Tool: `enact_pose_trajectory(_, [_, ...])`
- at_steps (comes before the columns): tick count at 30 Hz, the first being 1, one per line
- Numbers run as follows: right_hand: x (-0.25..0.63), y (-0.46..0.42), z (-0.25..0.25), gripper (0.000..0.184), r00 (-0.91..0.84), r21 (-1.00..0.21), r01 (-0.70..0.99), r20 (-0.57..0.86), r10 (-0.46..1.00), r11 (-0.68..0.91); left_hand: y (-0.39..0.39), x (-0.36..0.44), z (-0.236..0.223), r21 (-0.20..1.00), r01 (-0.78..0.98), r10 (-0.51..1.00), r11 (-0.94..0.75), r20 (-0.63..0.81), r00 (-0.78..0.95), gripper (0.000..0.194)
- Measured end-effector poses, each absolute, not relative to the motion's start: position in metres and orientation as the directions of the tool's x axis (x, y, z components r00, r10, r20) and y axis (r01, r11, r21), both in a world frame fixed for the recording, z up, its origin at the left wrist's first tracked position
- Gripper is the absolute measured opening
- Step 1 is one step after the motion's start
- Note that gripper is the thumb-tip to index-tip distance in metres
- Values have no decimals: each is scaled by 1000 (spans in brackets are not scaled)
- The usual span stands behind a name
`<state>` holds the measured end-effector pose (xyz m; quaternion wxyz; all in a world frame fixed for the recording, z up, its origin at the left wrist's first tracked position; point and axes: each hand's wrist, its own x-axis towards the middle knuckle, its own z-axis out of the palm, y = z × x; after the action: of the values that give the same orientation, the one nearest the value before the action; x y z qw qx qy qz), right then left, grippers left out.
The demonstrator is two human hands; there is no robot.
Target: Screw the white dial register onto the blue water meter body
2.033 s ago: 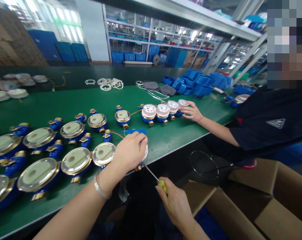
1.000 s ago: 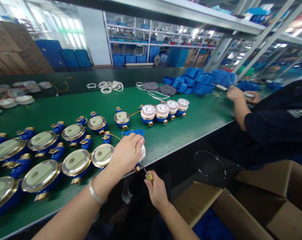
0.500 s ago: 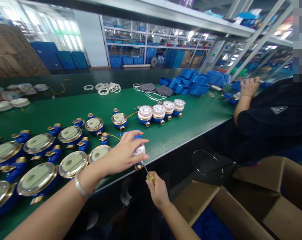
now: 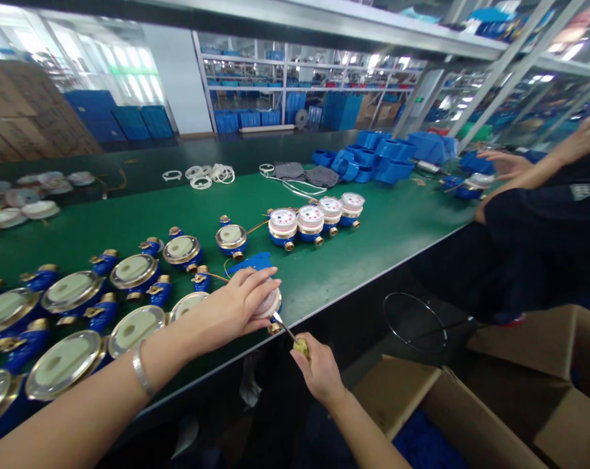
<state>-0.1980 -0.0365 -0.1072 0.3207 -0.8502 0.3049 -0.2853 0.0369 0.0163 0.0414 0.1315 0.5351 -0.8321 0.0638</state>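
a smooth green work surface [image 4: 392,254] runs through a factory room, with metal shelving [image 4: 285,85] and brown cartons [image 4: 11,98] behind; at its near edge the left hand [image 4: 236,303] curls fingers and thumb around the pale round top of a water meter [image 4: 271,303], while the right hand [image 4: 324,371] closes its fingers on the lumpy yellow handle of a slim metal screwdriver [image 4: 301,346], tip at the meter's rim; brass-ringed meters [image 4: 134,270] stand to the left, four white-topped meters [image 4: 311,220] beyond, near glossy blue plastic parts [image 4: 392,159]

Tilted screwdriver [image 4: 287,330] at white-topped meter [image 4: 270,305]
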Motion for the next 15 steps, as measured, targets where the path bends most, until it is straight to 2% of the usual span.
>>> enact_pose_trajectory(8, [-218, -26, -73, 30, 667, -688, -438, 183, -722, -579, 17, 35, 40, 28, -911, -876, 412, 287, -388, 55])
enact_pose_trajectory(15, [-197, -45, -92, 42, 696, -608, -362, 329, -638, -707, 22, 41, 45, 202, -894, -902, 401, 256, -347, 56])
